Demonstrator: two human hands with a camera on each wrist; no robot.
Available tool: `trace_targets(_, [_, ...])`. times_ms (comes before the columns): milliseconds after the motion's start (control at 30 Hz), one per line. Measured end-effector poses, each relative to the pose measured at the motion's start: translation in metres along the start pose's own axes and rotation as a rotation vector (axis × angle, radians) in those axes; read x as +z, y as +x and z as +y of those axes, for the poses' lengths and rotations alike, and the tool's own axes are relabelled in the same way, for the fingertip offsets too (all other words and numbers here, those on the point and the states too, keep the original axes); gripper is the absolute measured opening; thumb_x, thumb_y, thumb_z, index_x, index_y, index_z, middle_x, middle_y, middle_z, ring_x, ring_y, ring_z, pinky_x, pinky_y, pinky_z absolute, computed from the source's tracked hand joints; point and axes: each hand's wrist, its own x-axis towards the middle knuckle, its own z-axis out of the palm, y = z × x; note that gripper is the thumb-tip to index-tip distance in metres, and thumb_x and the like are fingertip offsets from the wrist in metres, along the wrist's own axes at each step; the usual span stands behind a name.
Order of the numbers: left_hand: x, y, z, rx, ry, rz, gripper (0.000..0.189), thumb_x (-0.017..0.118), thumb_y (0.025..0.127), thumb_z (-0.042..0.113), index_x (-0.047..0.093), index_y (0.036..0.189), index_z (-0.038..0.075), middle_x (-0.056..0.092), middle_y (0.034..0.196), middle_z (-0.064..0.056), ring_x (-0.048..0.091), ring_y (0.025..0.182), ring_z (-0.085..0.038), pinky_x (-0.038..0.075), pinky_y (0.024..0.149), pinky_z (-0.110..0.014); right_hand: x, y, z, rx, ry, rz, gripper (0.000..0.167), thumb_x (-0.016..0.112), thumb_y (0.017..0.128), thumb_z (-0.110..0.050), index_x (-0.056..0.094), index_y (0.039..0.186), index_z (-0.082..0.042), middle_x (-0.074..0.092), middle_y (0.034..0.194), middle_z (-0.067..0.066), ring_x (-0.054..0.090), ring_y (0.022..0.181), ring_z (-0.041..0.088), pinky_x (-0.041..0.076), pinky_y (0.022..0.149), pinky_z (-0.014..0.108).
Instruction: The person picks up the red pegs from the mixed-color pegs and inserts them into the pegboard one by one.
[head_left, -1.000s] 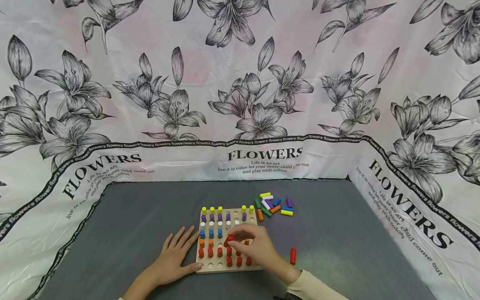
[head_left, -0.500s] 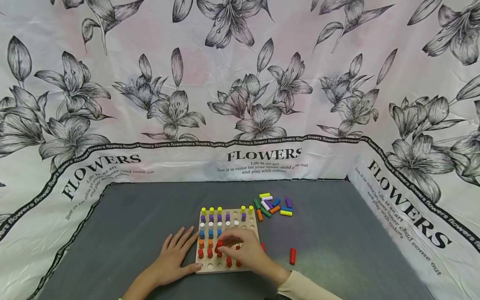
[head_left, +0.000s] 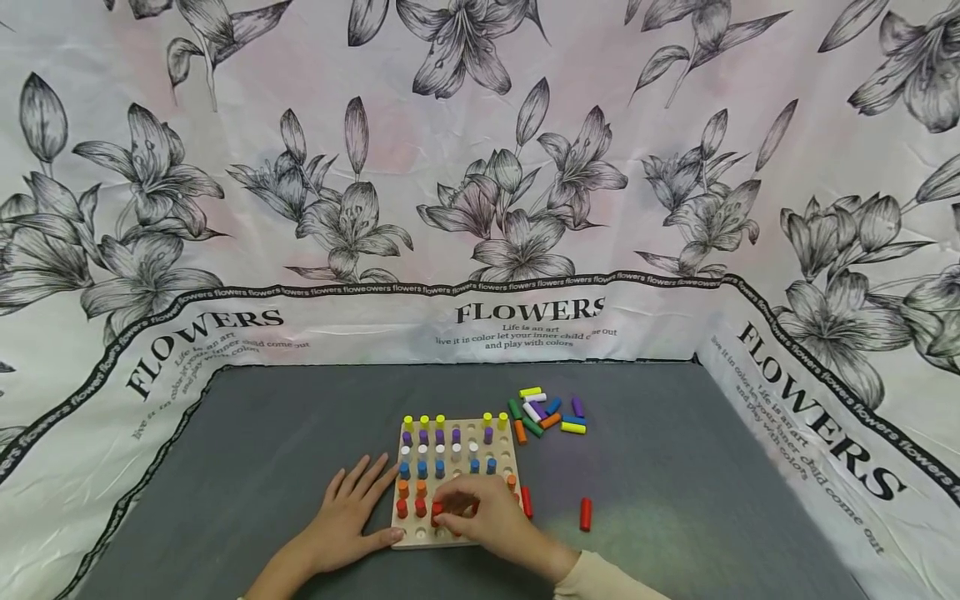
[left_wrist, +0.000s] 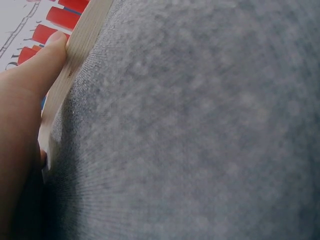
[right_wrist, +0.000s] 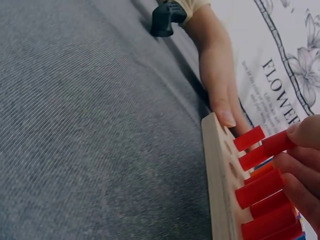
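My right hand (head_left: pixel 487 518) pinches a red peg (right_wrist: pixel 276 143) between thumb and fingers, over the near part of a wooden pegboard (head_left: pixel 517 467). Upright red pegs (right_wrist: pixel 260 189) stand close below these fingers. My left hand (head_left: pixel 337 521) lies with its fingers spread on the table at the board's left side, its thumb touching the near left corner. Rows of yellow, purple, white, blue, orange and red pegs stand in the board, with some holes bare. The right hand hides several near pegs in the head view.
Right of the board's far corner lies a loose heap of coloured pegs (head_left: pixel 534 408). One red peg (head_left: pixel 527 502) lies at the board's right edge, another red peg (head_left: pixel 586 514) farther right. A flower-printed cloth (head_left: pixel 525 321) walls the grey table (head_left: pixel 675 467).
My right hand has moved left and toward the near edge with the red peg, lowering it. The red peg by the board's right edge has come into view. My left hand stays put.
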Motion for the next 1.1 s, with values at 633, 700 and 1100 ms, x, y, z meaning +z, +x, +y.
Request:
trace_targets(633, [-0.0006,-0.0003,0.0017,0.003,-0.001,-0.001,0.086,0.058,0.089,0.065,0.026,0.159,0.027,0.022,0.166,-0.008,0.017,0.153,-0.042,0.01,0.115,-0.069,0.0054,-0.0053,0.0057,-0.119,-0.303,-0.045,0.014,0.077,0.087,-0.015,0.075,0.101,-0.015,0.076,0.09,-0.005,0.062,0.078,-0.009,0.05,0.067,0.007])
trace_targets(700, [-0.0007,-0.001,0.0015,0.004,0.002,0.002,0.086,0.058,0.089,0.065,0.026,0.158,0.026,0.023,0.166,-0.009,0.018,0.152,-0.042,0.011,0.114,-0.069,0.0063,-0.0056,0.0064,-0.138,-0.354,-0.054,0.014,0.077,0.087,-0.016,0.075,0.1,-0.015,0.075,0.089,-0.006,0.061,0.077,-0.009,0.048,0.067,0.004])
trace_targets(1100, [-0.0033,-0.0008,0.0044,0.004,-0.003,-0.007,0.085,0.057,0.09,0.065,0.025,0.159,0.026,0.023,0.166,-0.009,0.018,0.153,-0.043,0.011,0.114,-0.07,0.0063,-0.0057,0.0059,-0.156,-0.468,-0.071,0.012,0.076,0.088,-0.021,0.075,0.099,-0.018,0.074,0.089,-0.01,0.059,0.075,-0.011,0.045,0.068,0.002])
